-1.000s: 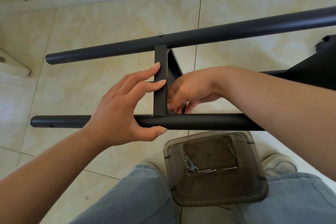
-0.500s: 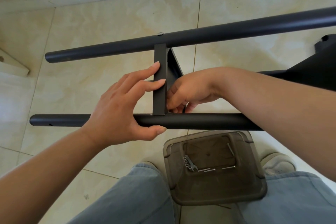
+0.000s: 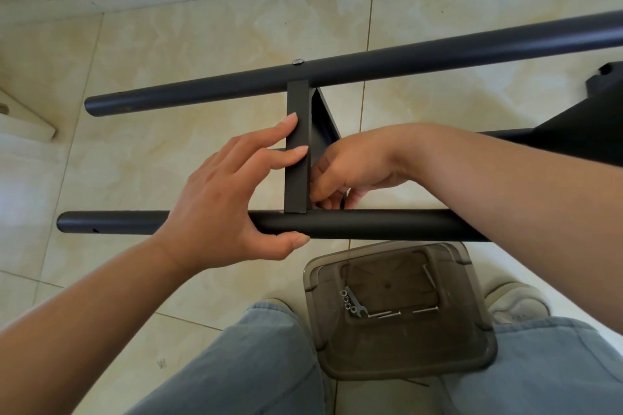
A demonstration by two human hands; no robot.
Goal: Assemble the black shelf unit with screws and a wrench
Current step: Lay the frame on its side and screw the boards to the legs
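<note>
- a black shelf frame (image 3: 337, 67) is held across the middle of the frame, above a tiled floor (image 3: 168, 54); two long tubes are crossed by a short flat crossbar (image 3: 296, 152).
- the left hand (image 3: 222, 195) is wrapped around the near tube (image 3: 371, 224) at centre, thumb under it, while two straightened fingertips (image 3: 290, 121) are pressed against the crossbar's left face.
- the right hand (image 3: 350, 168) is tucked behind the crossbar, just right of centre; its fingers are curled down toward the joint with the near tube, but what is pinched there, if anything, cannot be told.
- against the views from the past second, almost nothing has been moved: both hands are kept in place and only the camera has been shifted slightly. the step is judged to be slow fingertip work at this joint, not yet finished.
- a screw head (image 3: 298, 61) is seen on the far tube, above the crossbar, so that end appears already fastened.
- a smoky plastic tray (image 3: 478, 357) is seen at lower right, between the knees; a small wrench (image 3: 354, 306) and spare screws (image 3: 387, 314) are left lying in it, untouched.
</note>
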